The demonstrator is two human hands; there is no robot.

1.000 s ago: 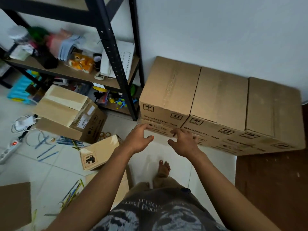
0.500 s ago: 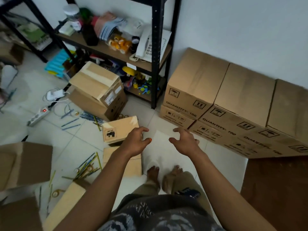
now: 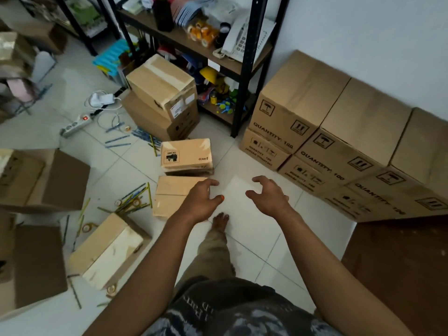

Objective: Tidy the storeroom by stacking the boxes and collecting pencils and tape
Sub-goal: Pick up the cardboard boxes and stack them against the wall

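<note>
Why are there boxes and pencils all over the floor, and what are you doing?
A person is tidying a storeroom. Both hands, the left hand and the right hand, are held out in front with loosely curled fingers and hold nothing. Several boxes are already stacked along the wall. Smaller boxes, like the flat box just below the left hand, still sit loose on the tiled floor. Scattered pencils and tape rolls have not been picked up yet.
</note>
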